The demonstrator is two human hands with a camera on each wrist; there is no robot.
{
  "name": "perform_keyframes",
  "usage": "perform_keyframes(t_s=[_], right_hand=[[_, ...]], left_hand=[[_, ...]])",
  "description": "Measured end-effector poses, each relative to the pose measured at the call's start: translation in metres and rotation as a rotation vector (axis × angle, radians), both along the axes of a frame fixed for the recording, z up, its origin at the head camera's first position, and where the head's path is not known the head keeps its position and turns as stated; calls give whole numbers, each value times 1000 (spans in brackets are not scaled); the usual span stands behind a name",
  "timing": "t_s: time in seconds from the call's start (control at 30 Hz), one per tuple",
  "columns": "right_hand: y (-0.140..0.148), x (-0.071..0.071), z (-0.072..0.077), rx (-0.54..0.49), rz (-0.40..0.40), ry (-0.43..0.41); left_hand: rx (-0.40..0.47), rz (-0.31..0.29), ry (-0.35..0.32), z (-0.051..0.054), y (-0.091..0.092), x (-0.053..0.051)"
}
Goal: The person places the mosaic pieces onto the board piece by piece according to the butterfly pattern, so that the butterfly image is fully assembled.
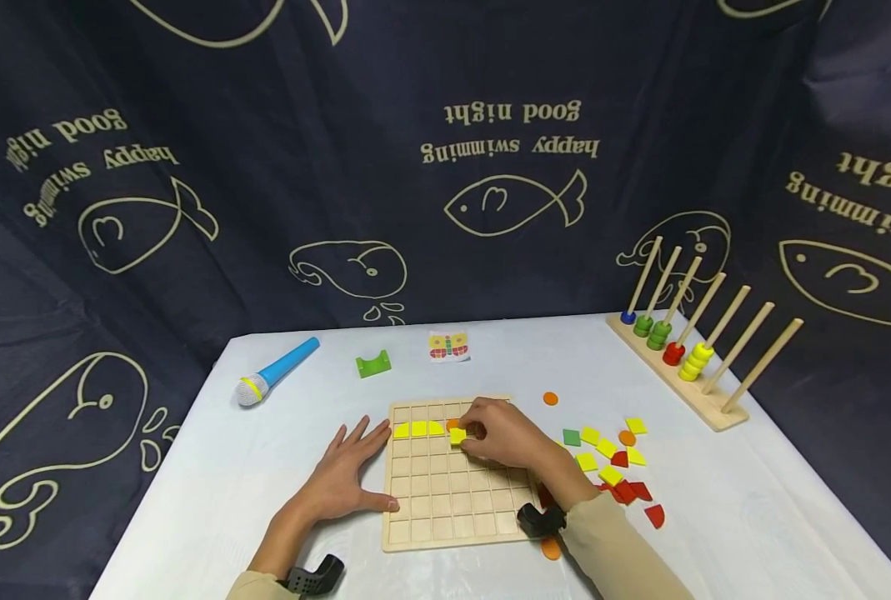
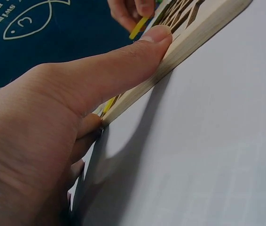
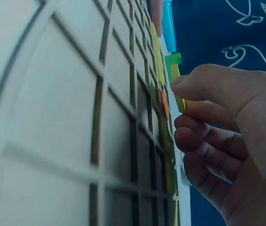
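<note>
A wooden grid board [image 1: 419, 528] lies on the table, with several yellow pieces [image 1: 418, 428] in a row near its far edge and an orange piece [image 1: 453, 424] to their right. My right hand [image 1: 507, 433] pinches a yellow piece [image 1: 457, 437] between thumb and finger over the board; in the right wrist view the yellow piece [image 3: 177, 89] is held on edge above the grid. My left hand [image 1: 344, 479] is spread at the board's left side, its thumb resting on the rim, as the left wrist view shows with the thumb [image 2: 123, 63] on the wooden edge [image 2: 170, 63].
Loose yellow, red, orange and green pieces [image 1: 586, 462] lie right of the board. Behind are a toy microphone [image 1: 287, 364], a green stand [image 1: 373, 364] and a butterfly picture card [image 1: 448, 347]. A wooden peg rack [image 1: 673, 379] with coloured rings stands at the back right.
</note>
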State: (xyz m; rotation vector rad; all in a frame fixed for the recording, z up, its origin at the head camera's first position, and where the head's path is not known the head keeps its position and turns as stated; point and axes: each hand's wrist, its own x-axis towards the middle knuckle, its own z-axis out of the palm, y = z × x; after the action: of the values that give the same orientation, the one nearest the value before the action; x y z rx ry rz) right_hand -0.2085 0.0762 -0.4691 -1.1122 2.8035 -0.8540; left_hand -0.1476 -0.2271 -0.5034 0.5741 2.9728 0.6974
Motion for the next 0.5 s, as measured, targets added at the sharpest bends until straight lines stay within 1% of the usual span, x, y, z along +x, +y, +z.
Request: perform_keyframes(t_s=[0.1, 0.33, 0.5], right_hand=[[-8, 0, 1, 3, 9, 7], [-25, -1, 6, 20, 26, -32], [-39, -5, 5, 37, 40, -26]], left_hand=[[5, -2, -2, 0, 0, 0], [19, -25, 8, 0, -3, -1], [27, -29, 10, 1, -3, 0]])
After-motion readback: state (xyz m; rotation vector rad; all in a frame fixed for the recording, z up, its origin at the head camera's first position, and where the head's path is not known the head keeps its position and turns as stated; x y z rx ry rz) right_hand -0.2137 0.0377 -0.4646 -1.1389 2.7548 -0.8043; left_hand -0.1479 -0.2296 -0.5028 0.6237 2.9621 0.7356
